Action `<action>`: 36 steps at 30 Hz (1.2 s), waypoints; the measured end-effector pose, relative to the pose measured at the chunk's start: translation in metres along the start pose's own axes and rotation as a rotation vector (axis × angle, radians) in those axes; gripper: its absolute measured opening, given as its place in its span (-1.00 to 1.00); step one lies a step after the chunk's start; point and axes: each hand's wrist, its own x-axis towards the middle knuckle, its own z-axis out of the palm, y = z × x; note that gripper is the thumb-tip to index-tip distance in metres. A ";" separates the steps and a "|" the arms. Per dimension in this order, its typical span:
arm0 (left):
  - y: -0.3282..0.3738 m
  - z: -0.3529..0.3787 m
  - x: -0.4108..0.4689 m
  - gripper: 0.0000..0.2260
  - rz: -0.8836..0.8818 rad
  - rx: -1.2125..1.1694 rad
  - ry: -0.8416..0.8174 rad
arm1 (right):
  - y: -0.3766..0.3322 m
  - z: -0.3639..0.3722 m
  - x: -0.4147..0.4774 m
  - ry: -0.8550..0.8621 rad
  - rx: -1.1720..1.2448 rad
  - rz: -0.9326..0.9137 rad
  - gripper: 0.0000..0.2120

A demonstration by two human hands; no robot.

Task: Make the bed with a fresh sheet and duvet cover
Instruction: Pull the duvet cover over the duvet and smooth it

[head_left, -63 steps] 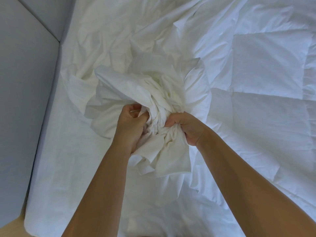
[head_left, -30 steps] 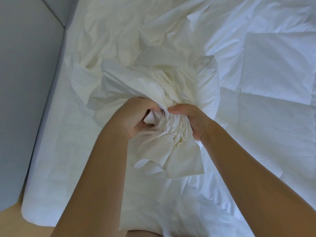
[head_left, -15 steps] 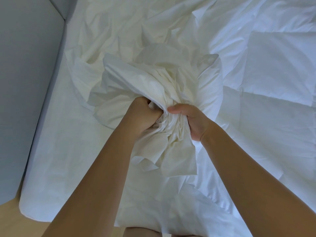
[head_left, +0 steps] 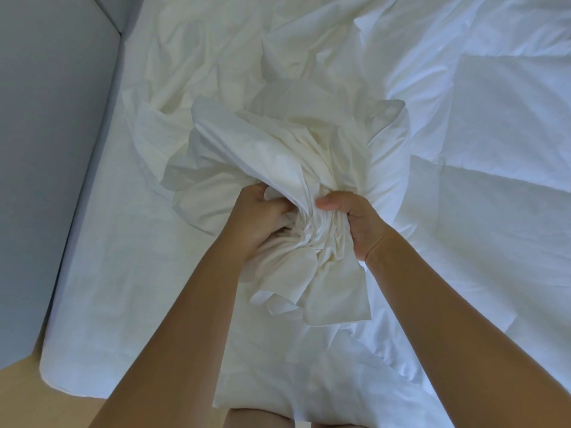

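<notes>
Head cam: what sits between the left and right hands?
A gathered bunch of white duvet cover fills the gap in the head view; the left hand and right hand both grip it.

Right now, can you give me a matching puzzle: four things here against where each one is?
1 duvet cover
2 quilted duvet
3 grey panel
4 wooden floor

A bottom left corner
B bunched in the left hand and right hand
C along the left edge
D spread on the right

Pairs: 1-B, 2-D, 3-C, 4-A
</notes>
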 end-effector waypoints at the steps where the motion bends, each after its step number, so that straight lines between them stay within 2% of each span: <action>1: -0.002 0.002 0.002 -0.79 0.023 0.060 0.045 | 0.001 0.000 0.001 -0.005 -0.002 0.005 -0.82; 4: 0.001 0.006 0.011 -0.77 0.047 0.199 0.070 | 0.003 -0.003 0.001 0.012 -0.006 0.007 -0.81; 7: 0.006 0.005 0.019 -0.87 -0.009 0.307 -0.074 | 0.005 -0.006 0.000 0.009 -0.026 0.018 -0.73; 11: 0.017 0.009 0.024 -0.72 0.036 0.689 -0.172 | 0.006 -0.006 -0.002 0.058 -0.084 0.036 -0.69; 13: 0.017 0.011 0.026 -0.74 0.007 0.784 -0.162 | 0.004 -0.004 -0.004 0.101 -0.061 0.018 -0.72; 15: 0.016 0.014 0.027 -0.81 0.023 0.850 -0.103 | 0.002 0.000 -0.008 0.135 -0.025 -0.013 -0.74; 20: 0.008 0.025 0.007 -0.80 0.047 0.750 0.337 | 0.009 0.017 -0.014 0.116 -0.047 -0.120 -0.56; 24: -0.003 0.030 -0.012 -0.91 0.182 0.589 0.404 | 0.005 0.019 -0.015 0.167 -0.187 -0.180 -0.49; 27: -0.008 0.027 -0.015 -0.73 0.171 0.386 0.375 | 0.009 0.018 -0.012 0.287 -0.232 -0.247 -0.58; 30: -0.006 0.019 -0.018 -0.73 0.125 0.392 0.332 | 0.018 0.024 -0.005 0.395 -0.308 -0.291 -0.70; 34: 0.013 0.007 -0.001 -0.94 -0.035 0.564 0.105 | 0.021 0.025 -0.006 0.371 -0.258 -0.274 -0.66; 36: 0.025 0.010 0.010 -0.86 -0.075 0.763 -0.043 | 0.022 0.025 -0.008 0.393 -0.259 -0.267 -0.65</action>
